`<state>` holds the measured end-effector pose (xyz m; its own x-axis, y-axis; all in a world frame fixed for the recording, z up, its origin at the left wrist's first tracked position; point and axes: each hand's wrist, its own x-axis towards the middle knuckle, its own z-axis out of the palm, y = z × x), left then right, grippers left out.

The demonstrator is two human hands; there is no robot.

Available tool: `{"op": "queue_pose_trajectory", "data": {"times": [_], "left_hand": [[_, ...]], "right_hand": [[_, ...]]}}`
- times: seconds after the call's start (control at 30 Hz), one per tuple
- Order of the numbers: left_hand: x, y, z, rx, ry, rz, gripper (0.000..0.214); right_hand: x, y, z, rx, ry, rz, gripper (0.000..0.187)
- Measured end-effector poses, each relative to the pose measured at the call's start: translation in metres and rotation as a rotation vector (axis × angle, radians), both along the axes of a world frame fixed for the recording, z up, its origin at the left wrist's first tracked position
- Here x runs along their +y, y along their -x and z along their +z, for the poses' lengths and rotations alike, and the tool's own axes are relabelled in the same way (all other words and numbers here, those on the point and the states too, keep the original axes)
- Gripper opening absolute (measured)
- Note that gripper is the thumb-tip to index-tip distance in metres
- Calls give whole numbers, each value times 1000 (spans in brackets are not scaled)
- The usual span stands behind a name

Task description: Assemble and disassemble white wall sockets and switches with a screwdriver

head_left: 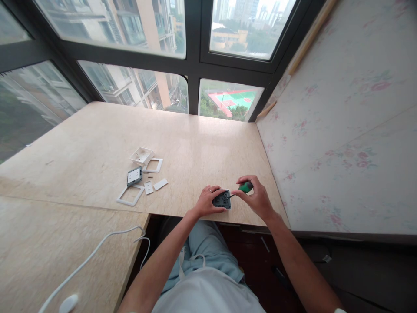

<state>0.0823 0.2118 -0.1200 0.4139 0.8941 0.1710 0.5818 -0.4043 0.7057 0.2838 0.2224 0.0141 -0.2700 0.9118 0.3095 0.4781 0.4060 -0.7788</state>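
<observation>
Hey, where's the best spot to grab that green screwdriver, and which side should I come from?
Probably best by its thick green handle, coming from the right: the thin shaft slants leftward from it to the dark module, so the wide end lies away from the work. The right grip holds the handle that way, between thumb and fingers.

The screwdriver [246,187] in the right hand [257,199] has a smooth plastic handle; its thin shaft appears metallic. The dark module [222,200] under the left hand [207,203] is matt, hard plastic. Left of that grip, the white frame [125,202] and white box [138,161] are smooth plastic. The worktop [195,143] beneath both hands is smooth, with a soft sheen. Right of the grip, the wallpaper [342,130] appears matt.
</observation>
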Motion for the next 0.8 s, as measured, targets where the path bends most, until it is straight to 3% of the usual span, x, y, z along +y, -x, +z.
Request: {"op": "queue_pose_trajectory", "data": {"times": [0.13, 0.33, 0.47, 0.6, 0.8], "left_hand": [[0, 0, -1, 11, -1, 1, 78], [0, 1, -2, 6, -9, 0, 79], [0, 0, -3, 8, -11, 2, 78], [0, 0, -3, 7, -17, 5, 79], [0, 0, -2, -9, -17, 0, 76]], "right_hand": [[1, 3, -2, -30, -13, -12, 35], [-2, 0, -2, 224, 172, 205, 30], [-2, -2, -4, 308, 215, 245, 32], [-1, -3, -7, 254, 122, 202, 37], [-1, -2, -4, -35, -201, 35, 35]]}}
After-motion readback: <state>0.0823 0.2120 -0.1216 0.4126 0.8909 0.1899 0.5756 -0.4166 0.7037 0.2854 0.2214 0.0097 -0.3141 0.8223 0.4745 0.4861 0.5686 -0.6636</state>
